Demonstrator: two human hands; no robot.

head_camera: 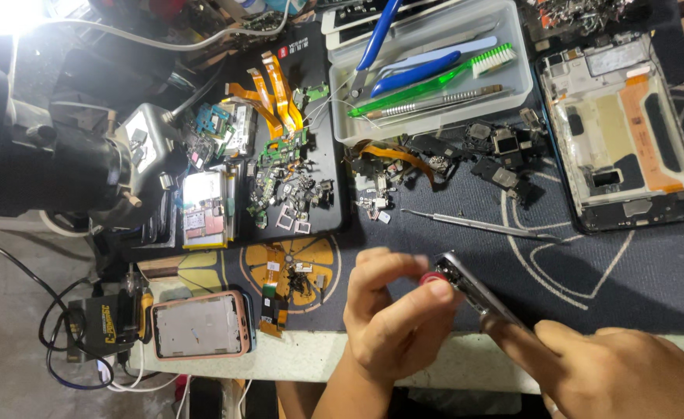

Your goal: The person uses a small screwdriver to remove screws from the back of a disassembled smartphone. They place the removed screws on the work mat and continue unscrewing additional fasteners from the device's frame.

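My left hand [392, 314] pinches a small red round part [433, 278] between thumb and forefinger, right at the upper end of a silver phone frame [474, 289]. My right hand [614, 365] grips the lower end of that frame and holds it tilted on edge above the dark mat [629, 271]. The two hands meet near the table's front edge.
An opened phone body [618, 128] lies at the right. A clear tray [517, 85] holds blue pliers, a green brush and tweezers. Metal tweezers [474, 223] lie on the mat. Loose flex cables and small parts [288, 155] cover a black board. A pink-rimmed phone frame [200, 326] lies at the front left.
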